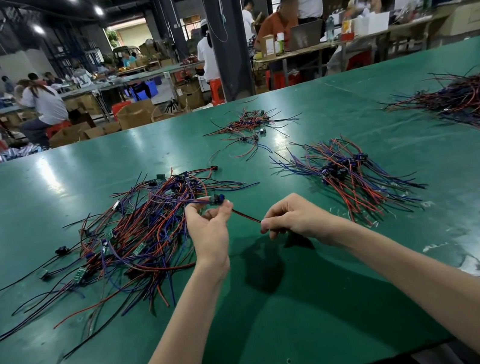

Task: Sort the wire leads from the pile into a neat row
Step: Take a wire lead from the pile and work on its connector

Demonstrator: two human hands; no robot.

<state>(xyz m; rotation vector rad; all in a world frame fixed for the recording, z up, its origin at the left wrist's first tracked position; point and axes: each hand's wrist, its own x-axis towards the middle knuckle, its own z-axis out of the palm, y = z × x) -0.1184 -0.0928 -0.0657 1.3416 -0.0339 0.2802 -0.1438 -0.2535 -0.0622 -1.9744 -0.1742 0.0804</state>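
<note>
A tangled pile of red, blue and black wire leads [133,234] with small black parts and green boards lies on the green table to the left. Right of centre, a neater row of leads [348,173] lies fanned side by side. My left hand [208,225] pinches the black connector end of one wire lead [246,215] just above the pile's right edge. My right hand [292,216] pinches the same lead's red and black wires farther along, so the lead is stretched between both hands above the table.
A smaller heap of leads [249,124] lies farther back at the centre. A large heap [478,97] lies at the far right. The green table [286,317] runs to its far edge [128,129]. Beyond it, seated people work at other benches amid cardboard boxes.
</note>
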